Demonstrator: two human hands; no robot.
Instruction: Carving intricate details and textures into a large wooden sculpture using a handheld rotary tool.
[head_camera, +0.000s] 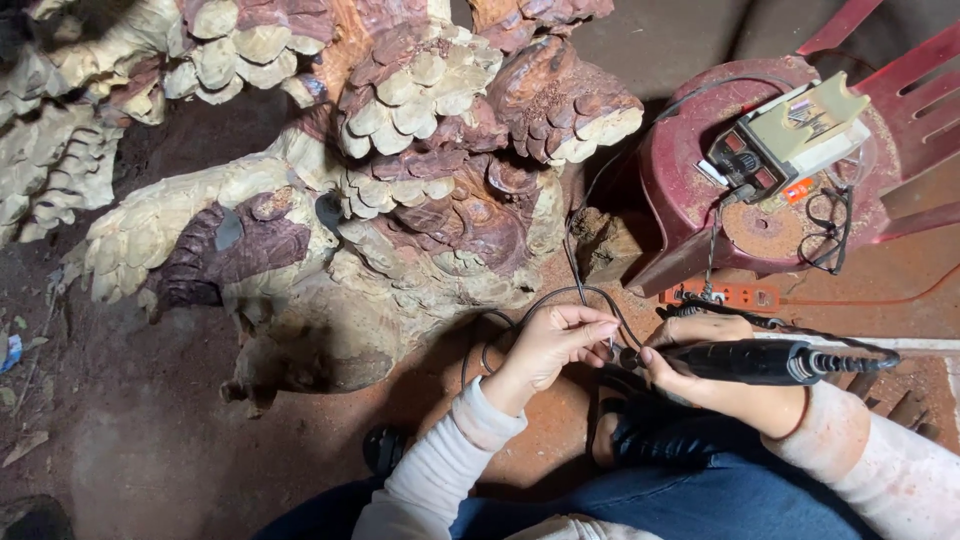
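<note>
The right hand (700, 345) grips a black rotary handpiece (760, 361), held level above the person's lap. The left hand (555, 345) pinches at its tip, fingers closed on a small bit (611, 345). Just beyond lies the large carved wood sculpture (400, 190) on the dirt floor (150, 440). A red plastic chair (720, 190) carries the control box (790, 140).

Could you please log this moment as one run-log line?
right hand: grips rotary tool handpiece | left hand: fingers at its tip | wood carving: untouched
</note>
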